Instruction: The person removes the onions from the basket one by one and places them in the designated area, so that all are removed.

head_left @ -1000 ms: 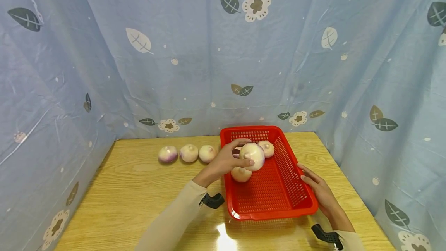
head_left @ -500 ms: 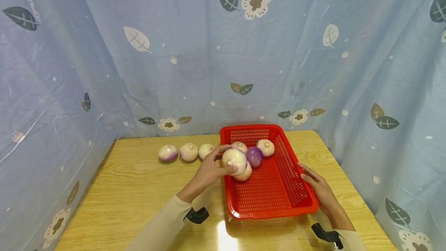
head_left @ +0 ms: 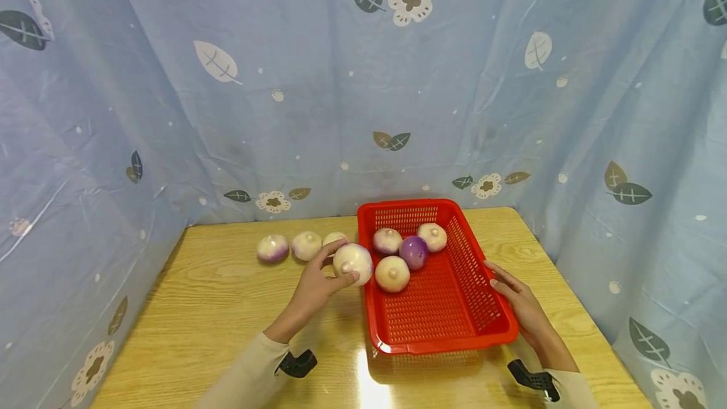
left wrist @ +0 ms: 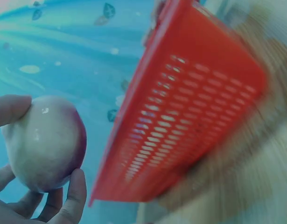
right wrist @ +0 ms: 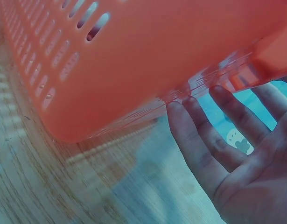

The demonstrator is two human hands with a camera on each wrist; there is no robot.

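A: Left hand (head_left: 314, 288)?
B: Gripping a pale onion (head_left: 353, 263) with a purple blush, thumb and fingers (left wrist: 74, 195) curled round it. Holding it up just outside the left wall of the red basket (head_left: 454, 327), above the wooden table (head_left: 199, 314).

A: Touching the basket or apart?
B: In the head view, overlapping the left rim; in the left wrist view, sitting clear of the slotted side wall (left wrist: 180, 121). Cannot tell about contact from the head view alone.

A: Right hand (head_left: 519, 311)?
B: Lying spread and flat along the basket's right wall, fingers (right wrist: 199, 149) straight, fingertips touching the rim from outside. Pinching nothing.

A: Inside the basket?
B: Four onions sitting at the far end: a pale one (head_left: 387, 240) at the back left, another pale one (head_left: 432, 237) at the back right, a dark purple one (head_left: 414, 252) between and slightly nearer, and a cream one (head_left: 392, 273) nearest, just beside the held onion.

A: Lying on the table?
B: Three more onions in a row left of the basket: a purple-tinged one (head_left: 272, 248) farthest left, a pale one (head_left: 307, 245) next, and a third (head_left: 334, 239) partly hidden behind the left hand.

A: Surrounding it all?
B: Blue curtain (head_left: 341, 81) with leaf and flower prints hanging behind and at both sides.
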